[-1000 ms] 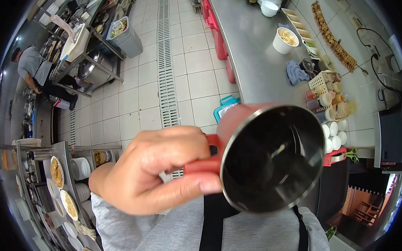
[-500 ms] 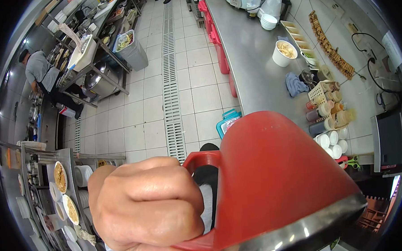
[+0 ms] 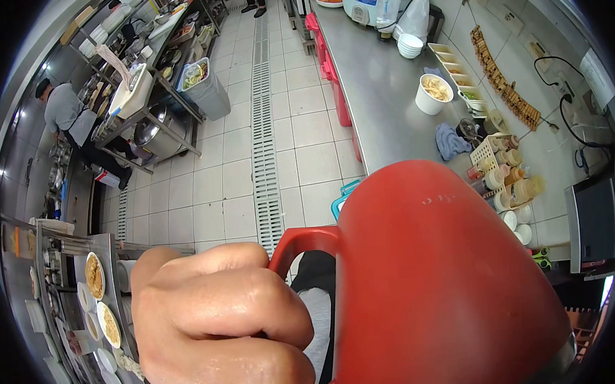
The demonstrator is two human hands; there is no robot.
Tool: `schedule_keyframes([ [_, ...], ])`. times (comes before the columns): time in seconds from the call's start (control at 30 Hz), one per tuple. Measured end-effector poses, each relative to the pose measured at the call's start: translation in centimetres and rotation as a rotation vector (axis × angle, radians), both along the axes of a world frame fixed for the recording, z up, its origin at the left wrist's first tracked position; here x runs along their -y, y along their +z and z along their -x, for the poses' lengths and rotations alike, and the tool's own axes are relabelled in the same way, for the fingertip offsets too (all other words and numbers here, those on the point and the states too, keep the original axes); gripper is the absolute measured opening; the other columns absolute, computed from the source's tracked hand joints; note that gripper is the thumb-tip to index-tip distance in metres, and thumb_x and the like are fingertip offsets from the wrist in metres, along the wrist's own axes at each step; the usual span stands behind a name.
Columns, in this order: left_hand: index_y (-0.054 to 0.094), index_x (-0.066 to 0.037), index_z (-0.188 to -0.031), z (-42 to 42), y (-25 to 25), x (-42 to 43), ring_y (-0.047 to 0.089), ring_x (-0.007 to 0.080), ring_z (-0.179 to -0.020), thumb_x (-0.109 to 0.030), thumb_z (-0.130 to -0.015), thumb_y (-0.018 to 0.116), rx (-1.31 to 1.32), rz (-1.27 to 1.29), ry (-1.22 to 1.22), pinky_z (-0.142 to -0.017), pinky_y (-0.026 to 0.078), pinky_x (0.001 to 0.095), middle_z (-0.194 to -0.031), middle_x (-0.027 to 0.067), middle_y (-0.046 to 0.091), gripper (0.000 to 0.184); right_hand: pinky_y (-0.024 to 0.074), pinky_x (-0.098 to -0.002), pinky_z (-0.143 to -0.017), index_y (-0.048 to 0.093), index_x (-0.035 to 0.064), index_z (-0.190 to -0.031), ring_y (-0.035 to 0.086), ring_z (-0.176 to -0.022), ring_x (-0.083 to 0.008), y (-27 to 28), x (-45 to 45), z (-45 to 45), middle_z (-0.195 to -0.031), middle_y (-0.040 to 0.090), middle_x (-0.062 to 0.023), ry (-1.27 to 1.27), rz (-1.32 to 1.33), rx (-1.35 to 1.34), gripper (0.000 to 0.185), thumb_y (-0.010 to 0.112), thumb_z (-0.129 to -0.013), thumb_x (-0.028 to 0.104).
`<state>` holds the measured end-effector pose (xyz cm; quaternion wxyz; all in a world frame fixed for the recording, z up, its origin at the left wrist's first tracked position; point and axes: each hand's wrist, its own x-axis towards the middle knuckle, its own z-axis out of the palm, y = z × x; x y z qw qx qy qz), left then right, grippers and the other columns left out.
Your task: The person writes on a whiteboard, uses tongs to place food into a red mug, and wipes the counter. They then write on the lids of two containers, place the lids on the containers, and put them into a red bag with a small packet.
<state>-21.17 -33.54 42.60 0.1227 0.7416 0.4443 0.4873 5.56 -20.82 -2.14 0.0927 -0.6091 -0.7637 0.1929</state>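
My left hand is closed around the handle of a red mug, with the knuckles toward me. The mug is very close to my head and fills the lower middle and right of the view. Only a sliver of its steel-coloured edge shows at the lower right. What the mug contains is hidden. My right hand is out of view.
Along the right runs a steel counter with a white tub of food, a blue cloth and a basket of bottles. On the left are a shelf with plates, a grey bin and a person working.
The red mug has tipped and come slightly nearer, so most of its steel edge has dropped out of view. My left hand has moved with it, still gripping the handle.
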Motion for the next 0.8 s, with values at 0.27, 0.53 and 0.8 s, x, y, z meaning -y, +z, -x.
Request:
schedule_keyframes([
  [0.27, 0.049, -0.013, -0.054, -0.3, 0.1, -0.7, 0.026, 0.0065, -0.040, -0.027, -0.071, 0.069, 0.011, -0.029, -0.005, -0.037, 0.017, 0.0215, -0.059, -0.0018, 0.052, 0.030, 0.0446, -0.0447, -0.065, 0.054, -0.0001, -0.089, 0.056, -0.073, -0.0376, -1.6, 0.0, -0.4, -0.083, 0.058, -0.0199, 0.030, -0.101, 0.010, 0.022, 0.045, -0.083, 0.019],
  [0.53, 0.046, -0.011, -0.054, -0.5, -0.2, -1.8, 0.027, 0.0075, -0.042, -0.026, -0.073, 0.068, 0.038, -0.049, -0.022, -0.038, 0.018, 0.0231, -0.058, 0.0000, 0.051, 0.033, 0.0423, -0.0436, -0.070, 0.052, -0.0017, -0.087, 0.054, -0.078, -0.0399, 3.3, 0.0, 0.6, -0.085, 0.056, -0.0230, -0.070, 0.120, -0.071, 0.023, 0.043, -0.085, 0.019],
  [0.8, 0.046, -0.001, -0.064, 0.4, -2.1, -5.3, 0.034, 0.0154, -0.045, -0.032, -0.077, 0.066, 0.175, 0.017, -0.299, -0.041, 0.024, 0.0290, -0.056, 0.0070, 0.042, 0.039, 0.0427, -0.0423, -0.070, 0.051, -0.0008, -0.086, 0.053, -0.077, -0.0360, 2.0, 0.0, -0.1, -0.085, 0.057, -0.0200, -0.134, 0.265, -0.109, 0.025, 0.048, -0.084, 0.023],
])
